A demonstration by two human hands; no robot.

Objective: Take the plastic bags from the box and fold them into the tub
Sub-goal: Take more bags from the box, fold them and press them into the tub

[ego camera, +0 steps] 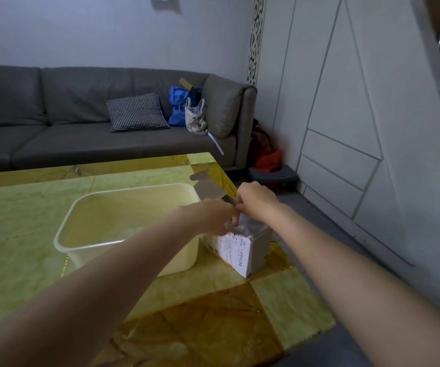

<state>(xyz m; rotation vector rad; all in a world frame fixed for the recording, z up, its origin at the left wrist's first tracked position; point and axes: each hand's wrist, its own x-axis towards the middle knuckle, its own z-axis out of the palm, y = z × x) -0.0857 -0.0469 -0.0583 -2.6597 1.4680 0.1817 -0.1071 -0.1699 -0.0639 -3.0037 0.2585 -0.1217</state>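
Both forearms reach over the table. Leftmost, the tub looks empty (nothing folded yet). Beside it, my left hand and right hand pinch crinkled plastic bags inside the open box.

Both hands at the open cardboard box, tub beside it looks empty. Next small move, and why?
Probably lift the crinkled clear plastic bags up out of the open white cardboard box. Both the left hand and the right hand are at the box mouth with fingers curled at the plastic, and the translucent cream plastic tub beside the box appears to hold nothing.
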